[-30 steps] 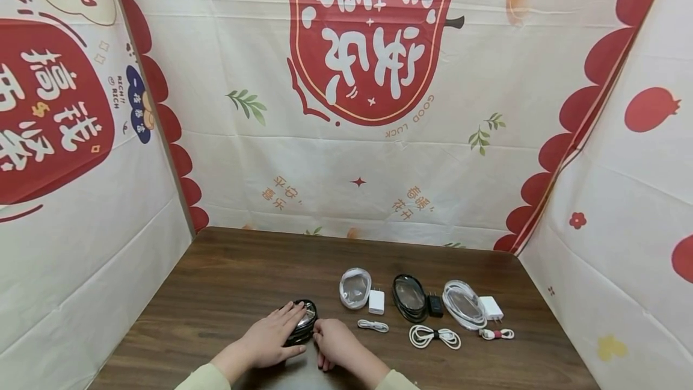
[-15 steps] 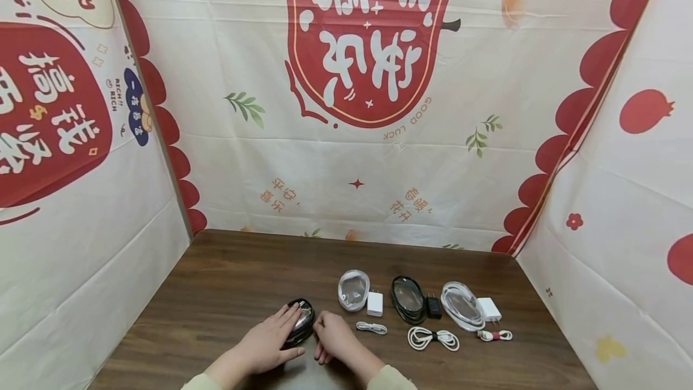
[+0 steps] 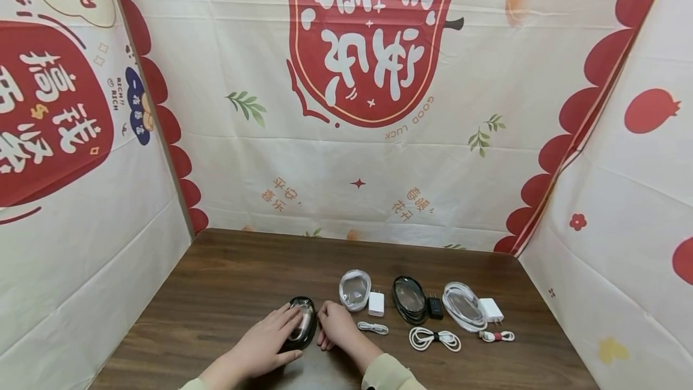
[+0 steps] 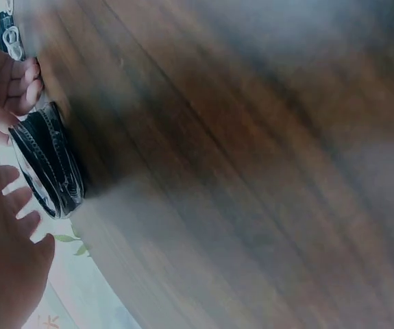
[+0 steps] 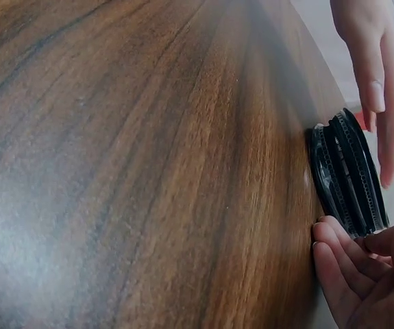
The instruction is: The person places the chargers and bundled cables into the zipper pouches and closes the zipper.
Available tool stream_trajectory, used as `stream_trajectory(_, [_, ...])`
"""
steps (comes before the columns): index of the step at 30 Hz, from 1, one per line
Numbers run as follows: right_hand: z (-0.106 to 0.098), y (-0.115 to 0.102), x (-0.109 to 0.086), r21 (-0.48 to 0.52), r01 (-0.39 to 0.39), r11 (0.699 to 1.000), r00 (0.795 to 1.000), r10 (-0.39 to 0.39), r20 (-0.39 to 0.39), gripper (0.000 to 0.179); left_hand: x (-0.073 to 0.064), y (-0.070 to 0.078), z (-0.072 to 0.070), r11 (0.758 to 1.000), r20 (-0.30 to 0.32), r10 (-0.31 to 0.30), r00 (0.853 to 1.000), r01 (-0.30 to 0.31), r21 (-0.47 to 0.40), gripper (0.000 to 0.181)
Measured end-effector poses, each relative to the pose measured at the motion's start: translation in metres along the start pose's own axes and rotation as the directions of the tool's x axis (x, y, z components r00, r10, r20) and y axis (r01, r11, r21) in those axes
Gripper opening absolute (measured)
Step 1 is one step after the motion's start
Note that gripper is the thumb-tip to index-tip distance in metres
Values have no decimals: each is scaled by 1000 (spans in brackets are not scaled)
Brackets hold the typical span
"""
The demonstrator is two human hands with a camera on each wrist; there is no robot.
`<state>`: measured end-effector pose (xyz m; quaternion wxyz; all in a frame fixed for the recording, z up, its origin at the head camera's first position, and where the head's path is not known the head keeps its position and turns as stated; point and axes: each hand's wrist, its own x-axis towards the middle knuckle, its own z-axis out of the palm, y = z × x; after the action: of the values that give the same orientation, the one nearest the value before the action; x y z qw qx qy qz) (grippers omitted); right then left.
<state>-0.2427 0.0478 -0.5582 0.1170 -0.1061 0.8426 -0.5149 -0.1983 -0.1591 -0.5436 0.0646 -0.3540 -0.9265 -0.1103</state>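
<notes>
The black, oval, zippered case with a transparent window (image 3: 308,324) lies on the brown wood-grain table (image 3: 243,269). The left hand (image 3: 269,336) rests on it from 8 o'clock, fingers extended. The right hand (image 3: 337,326), fingers curled, pinches its edge at 3 o'clock. At 2 o'clock: a white-rimmed transparent oval case (image 3: 355,290).

Leftmost zip case (image 3: 308,319): black rim, clear window; black side carries paler dotted lines (seen in both wrist views). Black-rimmed case (image 3: 409,301): clear centre. Small white-rimmed case (image 3: 355,290) and large white-rimmed case (image 3: 464,306): clear centres. Dark charger (image 3: 435,307): black. Middle charger (image 3: 376,304) and rightmost charger (image 3: 491,310): white. Looped cable (image 3: 446,337): white, black tie. Rightmost cable (image 3: 505,336): white, red wrap. Short cable (image 3: 373,327): white. Worktop (image 3: 243,269): dark brown, streaked wood grain. Backdrop cloth (image 3: 335,158): off-white, red emblem with white characters, green leaf sprigs.
</notes>
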Motion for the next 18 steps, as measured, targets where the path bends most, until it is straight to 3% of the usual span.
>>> stream_trajectory(6, [-1,3,2,10,-8,1000,1000,8,9,15,12,-9,7,996,22,81,996,-82,44,77])
stream_trajectory(10, [-1,3,2,19,-22,1000,1000,21,17,15,14,-13,12,995,52,83,995,-86,59,82])
stream_trajectory(18, [-4,3,-1,-16,-2,1000,1000,2,11,15,13,-12,21,995,52,54,997,-58,77,89])
